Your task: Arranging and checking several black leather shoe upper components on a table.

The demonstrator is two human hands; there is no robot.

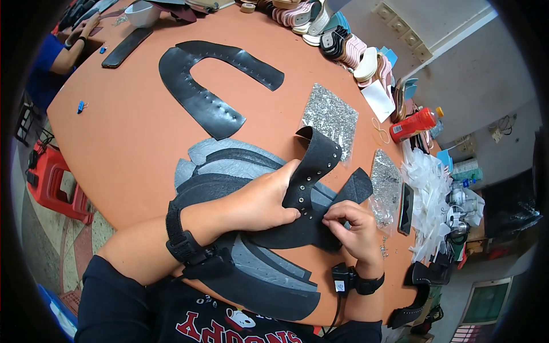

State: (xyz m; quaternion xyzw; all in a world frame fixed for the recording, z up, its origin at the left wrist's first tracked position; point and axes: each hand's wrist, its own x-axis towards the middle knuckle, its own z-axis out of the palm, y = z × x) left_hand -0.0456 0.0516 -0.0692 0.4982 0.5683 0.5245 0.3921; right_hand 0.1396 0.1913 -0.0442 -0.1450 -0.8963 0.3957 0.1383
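Note:
My left hand grips a black curved leather-like piece with its thumb on the near face. Silver eyelets line part of this piece, whose far end curls upward; plain holes show near my thumb. At its right side, my right hand has thumb and index finger pinched together, and what lies between them is too small to make out. Beneath both hands is a fanned pile of grey and black curved pieces. Farther away lies a glossy black U-shaped piece with small holes along its inner edge.
Beyond my hands are two clear bags of small silver eyelets, and loose eyelets lie by my right wrist. A phone, white plastic strips, a red bottle and stacked insoles line the right side. Another person's hand is far left.

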